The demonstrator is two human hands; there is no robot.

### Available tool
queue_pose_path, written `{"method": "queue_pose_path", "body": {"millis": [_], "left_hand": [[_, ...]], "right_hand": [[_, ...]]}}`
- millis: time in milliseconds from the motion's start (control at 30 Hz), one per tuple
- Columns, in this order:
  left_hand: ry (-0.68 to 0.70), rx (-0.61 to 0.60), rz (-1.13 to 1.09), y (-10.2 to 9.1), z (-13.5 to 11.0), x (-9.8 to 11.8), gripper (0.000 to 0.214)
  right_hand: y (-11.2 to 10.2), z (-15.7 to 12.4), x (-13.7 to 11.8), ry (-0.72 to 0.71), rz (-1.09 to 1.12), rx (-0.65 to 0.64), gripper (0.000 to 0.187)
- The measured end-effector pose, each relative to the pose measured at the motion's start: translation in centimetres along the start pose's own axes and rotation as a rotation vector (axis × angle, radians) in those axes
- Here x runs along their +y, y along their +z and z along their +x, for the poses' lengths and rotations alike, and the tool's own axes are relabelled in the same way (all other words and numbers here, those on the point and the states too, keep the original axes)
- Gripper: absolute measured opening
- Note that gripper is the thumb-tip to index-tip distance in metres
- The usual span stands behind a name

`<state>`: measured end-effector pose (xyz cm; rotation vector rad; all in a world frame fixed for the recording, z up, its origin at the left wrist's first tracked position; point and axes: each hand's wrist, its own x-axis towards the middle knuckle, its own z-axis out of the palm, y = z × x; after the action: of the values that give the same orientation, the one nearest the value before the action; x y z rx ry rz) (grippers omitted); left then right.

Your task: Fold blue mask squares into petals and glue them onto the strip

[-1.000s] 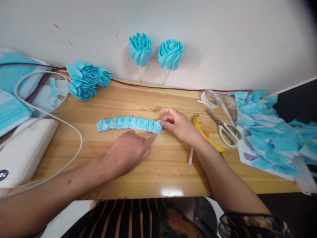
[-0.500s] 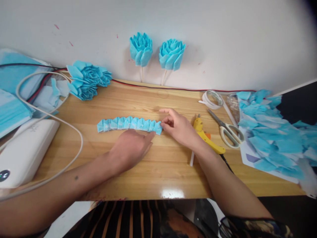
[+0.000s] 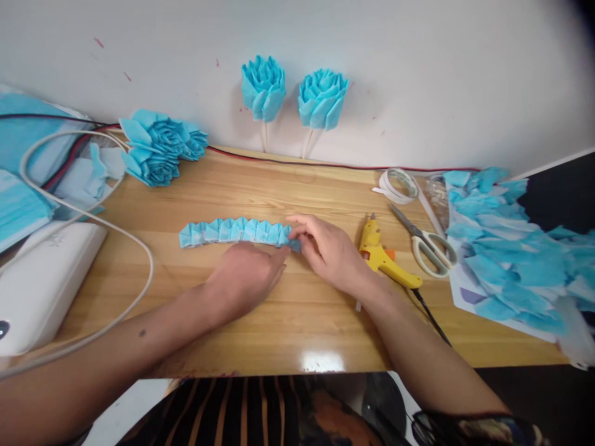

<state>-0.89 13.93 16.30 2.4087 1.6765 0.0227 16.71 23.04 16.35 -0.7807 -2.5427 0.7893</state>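
A strip of overlapping, folded light-blue petals (image 3: 232, 231) lies across the wooden table in front of me. My left hand (image 3: 248, 272) rests on the near side of the strip, fingers together, with its fingertips at the strip's lower right edge. At the right end, my right hand (image 3: 325, 251) pinches the last petal between thumb and fingers; its fingertips partly cover that end. A yellow glue gun (image 3: 381, 254) lies just to the right of my right hand, partly hidden by the wrist.
Scissors (image 3: 430, 248) and a tape roll (image 3: 398, 186) lie at right, beside a pile of blue petals (image 3: 515, 266). Two blue flowers on sticks (image 3: 263, 90) stand against the wall. More blue flowers (image 3: 160, 145), a white power bank (image 3: 51, 285) and a looped white cable (image 3: 149, 260) are at left.
My right hand has moved slightly left and down, and its fingers now cover the strip's right end. My left hand stays almost in place at the strip's near edge.
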Motion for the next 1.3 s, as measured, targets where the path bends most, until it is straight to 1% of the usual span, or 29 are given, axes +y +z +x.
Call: {"method": "queue_pose_path", "body": {"millis": [100,200,267,367,400,467,533,600,700,800,900,1033,1167,1300], "left_hand": [[-0.001,-0.01,0.061,0.2,0.0,-0.1,0.036],[0.005,0.001,0.08,0.3,0.0,-0.1,0.036],[0.007,0.02,0.087,0.4,-0.1,-0.1,0.036],[0.022,0.04,0.083,0.4,-0.1,-0.1,0.035],[0.025,0.044,0.083,0.4,-0.1,-0.1,0.035],[0.027,0.057,0.093,0.4,-0.1,0.0,0.035],[0.018,0.065,0.106,0.4,0.0,0.0,0.035],[0.01,0.062,0.107,0.4,0.0,0.0,0.036],[0.009,0.053,0.103,0.4,0.0,0.0,0.035],[0.015,0.087,0.079,0.5,-0.1,-0.1,0.034],[-0.008,0.137,0.03,0.6,-0.2,-0.2,0.034],[-0.039,0.128,0.009,0.7,-0.2,-0.3,0.036],[0.019,0.122,-0.017,0.7,-0.2,-0.4,0.038],[0.033,0.103,0.056,0.3,0.1,-0.2,0.039]], "right_hand": [[0.9,0.3,0.5,0.011,-0.062,-0.01,0.046],[1.0,0.5,0.9,0.033,-0.047,0.001,0.051],[0.3,0.5,1.0,0.069,0.009,0.064,0.052],[-0.9,0.3,1.0,0.156,0.064,0.203,0.051],[-1.1,0.1,1.0,0.173,0.068,0.206,0.05],[-1.0,-0.1,0.8,0.167,0.069,0.128,0.049],[-0.3,-0.1,0.8,0.122,0.05,0.03,0.051],[0.4,0.0,0.9,0.08,-0.007,-0.015,0.057],[0.8,0.1,1.2,0.067,-0.09,0.03,0.062],[0.1,-0.1,1.3,0.088,-0.092,0.133,0.061],[-0.8,-0.4,1.2,0.087,-0.081,0.167,0.061],[-1.1,-0.6,1.2,0.061,-0.11,0.132,0.06],[-0.8,-0.5,1.2,0.04,-0.085,0.067,0.057],[-0.2,-0.2,1.0,0.005,-0.051,0.009,0.056]]}}
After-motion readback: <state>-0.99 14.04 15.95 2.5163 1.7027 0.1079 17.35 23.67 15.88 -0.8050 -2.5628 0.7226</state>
